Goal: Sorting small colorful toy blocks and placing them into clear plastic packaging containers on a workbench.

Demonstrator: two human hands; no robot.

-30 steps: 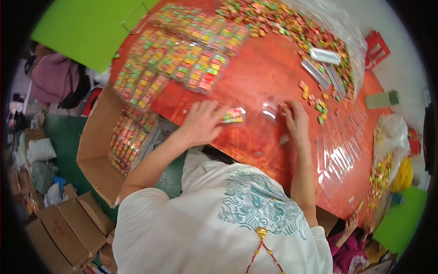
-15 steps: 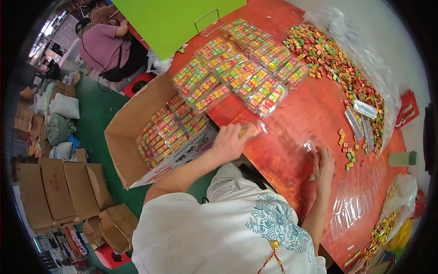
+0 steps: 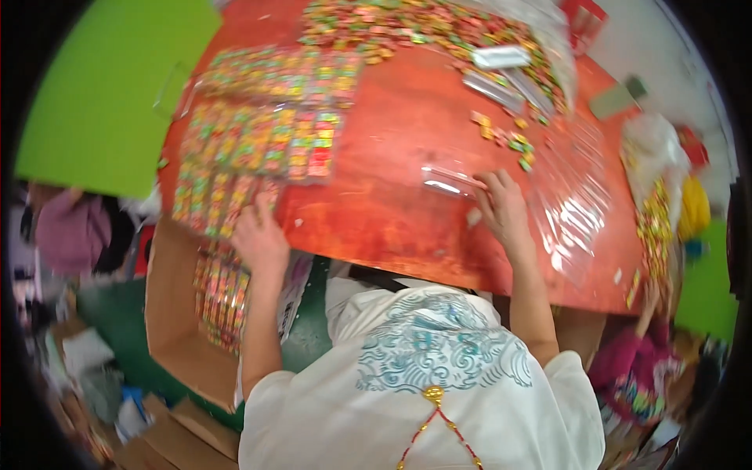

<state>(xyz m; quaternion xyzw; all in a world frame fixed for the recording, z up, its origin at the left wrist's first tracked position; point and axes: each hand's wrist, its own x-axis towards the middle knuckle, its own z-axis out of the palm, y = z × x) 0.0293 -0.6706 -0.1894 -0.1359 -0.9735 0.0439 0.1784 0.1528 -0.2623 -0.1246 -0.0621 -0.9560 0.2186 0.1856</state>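
My left hand (image 3: 262, 239) is at the near end of the rows of filled clear packs (image 3: 258, 141). Its fingertips close on the end of one filled pack (image 3: 269, 190) of small red, yellow and green pieces; blur hides the exact grip. Farther right, my right hand (image 3: 505, 207) pinches the right end of an empty clear plastic tray (image 3: 448, 180) lying on the red table (image 3: 392, 227). A cardboard box (image 3: 176, 313) with more filled packs stands below my left hand, beside the table edge.
Loose coloured pieces (image 3: 423, 23) are heaped at the far side. A small group of pieces (image 3: 501, 139) and several clear trays (image 3: 568, 211) lie to the right. A green board (image 3: 110, 94) is at far left. Another person's hand (image 3: 648, 301) reaches in at the right edge.
My left hand has carried the filled pack left to the rows. My right hand has brought the clear tray into fuller view. The whole view has swung to the right.
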